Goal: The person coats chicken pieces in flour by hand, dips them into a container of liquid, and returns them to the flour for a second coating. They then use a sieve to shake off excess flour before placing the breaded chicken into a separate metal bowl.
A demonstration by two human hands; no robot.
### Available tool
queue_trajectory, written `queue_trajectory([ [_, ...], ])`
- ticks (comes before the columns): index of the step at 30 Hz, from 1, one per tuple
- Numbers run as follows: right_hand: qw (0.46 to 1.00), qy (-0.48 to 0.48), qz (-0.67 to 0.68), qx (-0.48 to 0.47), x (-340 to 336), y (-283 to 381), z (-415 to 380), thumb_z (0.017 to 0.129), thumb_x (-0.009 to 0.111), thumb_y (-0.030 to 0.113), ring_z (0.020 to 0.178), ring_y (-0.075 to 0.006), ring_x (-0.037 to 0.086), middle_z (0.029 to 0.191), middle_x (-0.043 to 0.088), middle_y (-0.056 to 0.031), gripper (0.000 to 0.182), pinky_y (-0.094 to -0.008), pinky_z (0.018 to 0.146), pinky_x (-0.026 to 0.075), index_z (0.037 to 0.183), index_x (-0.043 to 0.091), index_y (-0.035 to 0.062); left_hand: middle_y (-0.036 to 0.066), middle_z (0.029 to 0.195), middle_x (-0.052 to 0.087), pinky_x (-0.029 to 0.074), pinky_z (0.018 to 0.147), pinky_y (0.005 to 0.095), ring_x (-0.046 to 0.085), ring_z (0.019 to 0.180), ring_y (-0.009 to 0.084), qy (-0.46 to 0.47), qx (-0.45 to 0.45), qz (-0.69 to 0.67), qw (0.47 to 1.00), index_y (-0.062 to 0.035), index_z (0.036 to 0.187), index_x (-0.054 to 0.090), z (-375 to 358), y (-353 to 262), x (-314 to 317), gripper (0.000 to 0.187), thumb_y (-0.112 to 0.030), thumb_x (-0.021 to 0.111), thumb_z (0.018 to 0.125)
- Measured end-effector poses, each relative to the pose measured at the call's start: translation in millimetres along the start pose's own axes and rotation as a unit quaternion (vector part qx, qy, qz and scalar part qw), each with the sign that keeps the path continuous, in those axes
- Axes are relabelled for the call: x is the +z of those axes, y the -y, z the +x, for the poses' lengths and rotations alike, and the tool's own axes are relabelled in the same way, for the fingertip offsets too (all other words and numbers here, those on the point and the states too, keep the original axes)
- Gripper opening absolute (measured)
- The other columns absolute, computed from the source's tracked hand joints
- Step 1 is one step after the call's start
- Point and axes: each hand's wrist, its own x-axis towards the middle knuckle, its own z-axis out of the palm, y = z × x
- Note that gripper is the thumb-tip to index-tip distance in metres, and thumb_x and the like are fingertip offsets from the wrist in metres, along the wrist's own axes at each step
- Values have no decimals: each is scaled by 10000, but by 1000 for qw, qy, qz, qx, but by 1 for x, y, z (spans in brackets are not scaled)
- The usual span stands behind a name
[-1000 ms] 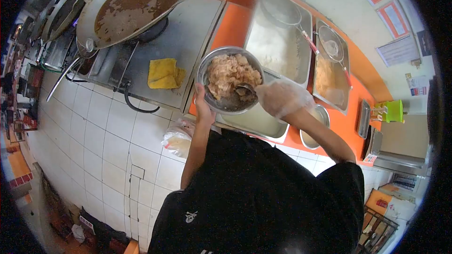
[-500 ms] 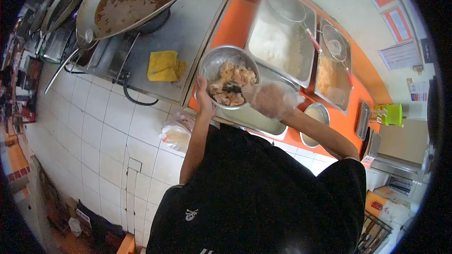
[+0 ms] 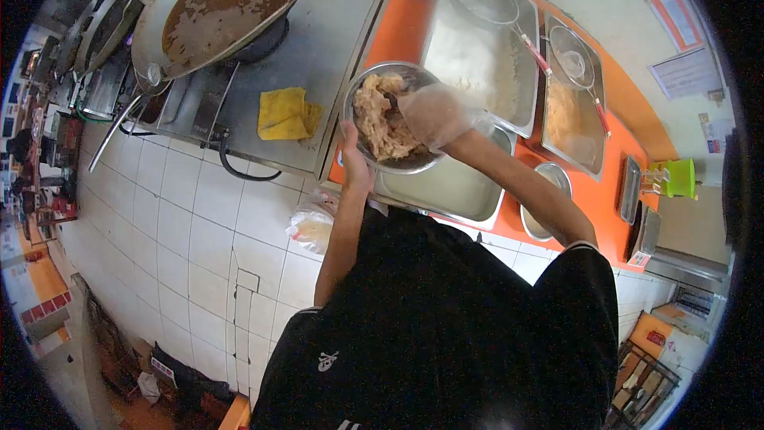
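Observation:
A round steel bowl (image 3: 412, 73) sits tilted in front of me with pale, wet pieces of raw meat (image 3: 380, 121) inside. My left hand (image 3: 356, 161) grips the bowl's near left side, thumb up at the rim. Over the bowl is my right hand (image 3: 434, 117), in a loose clear plastic glove; its fingers reach into the meat, blurred and partly hidden. A dark patch shows by the fingertips. Beneath the bowl lies a steel tray (image 3: 469, 209) of pale liquid.
White powder fills a tray (image 3: 469, 72) with a sieve on it. Another tray (image 3: 565, 123) holds yellowish crumbs and a second sieve. A round bowl (image 3: 544, 201) stands right. On the left are a large wok (image 3: 155, 44) of brown liquid and a yellow cloth (image 3: 285, 115).
The bowl has shifted slightly up and right in view. My right hand has moved further over it, and the meat is bunched toward the left side.

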Motion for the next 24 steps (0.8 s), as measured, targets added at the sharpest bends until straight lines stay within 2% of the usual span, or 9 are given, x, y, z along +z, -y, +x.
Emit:
queue_trajectory([
  [2,999,22,-18,-14,-34,-7,-7,778,553,166,522,-244,600,574,575,-99,114,-381,456,465,735,592,67,129,1347,359,316,1022,362,379,1229,233,-8,46,40,998,-21,1378,243,13,6,-15,630,-428,428,934],
  [5,998,-55,-20,-37,-30,-9,-3,780,548,169,505,-244,588,568,568,-99,113,-390,445,455,741,588,70,134,1360,346,298,1030,348,371,1236,232,-7,38,83,996,-19,1386,235,11,1,-10,642,-424,440,931],
  [8,997,45,17,-58,-8,10,-30,764,549,169,503,-241,591,565,569,-94,97,-385,435,450,743,583,81,144,1376,328,309,1028,360,361,1249,240,-38,74,72,994,-14,1383,241,22,5,-18,649,-427,446,927],
  [11,992,21,-13,-120,-23,4,-68,756,543,156,507,-227,597,574,580,-82,84,-367,435,453,735,596,94,152,1383,317,338,1015,390,367,1248,268,-58,62,32,996,-22,1391,211,22,-8,-21,669,-439,443,923],
  [14,988,132,71,-34,-14,4,-64,755,569,197,579,-266,629,647,638,-77,178,-396,482,492,661,671,85,150,1304,426,385,981,421,457,1179,282,-117,90,69,987,-33,1350,293,1,-17,8,599,-460,377,938],
  [17,997,21,-35,-68,-6,13,-49,720,589,179,581,-243,629,636,636,-77,132,-375,480,489,675,678,92,152,1301,423,379,986,424,449,1185,284,-77,67,73,992,-33,1353,275,-4,-17,23,594,-451,374,943],
  [20,999,-9,-38,19,1,18,-20,712,592,160,595,-229,638,631,637,-68,112,-379,477,492,683,680,97,151,1329,379,370,995,422,429,1198,286,-21,46,49,998,-40,1361,244,-6,-4,10,589,-432,386,946],
  [22,999,-15,-27,18,4,13,-11,722,587,159,581,-225,637,609,625,-78,109,-381,454,485,679,663,95,152,1333,377,360,1002,423,428,1200,282,-2,24,-4,1000,-37,1360,245,1,3,5,580,-423,382,949],
  [24,999,-30,-34,6,15,12,-8,755,562,164,538,-220,626,555,595,-90,131,-365,440,477,667,624,90,150,1345,368,342,1014,426,411,1215,282,-15,59,1,998,-38,1370,233,7,5,5,611,-448,382,943],
])
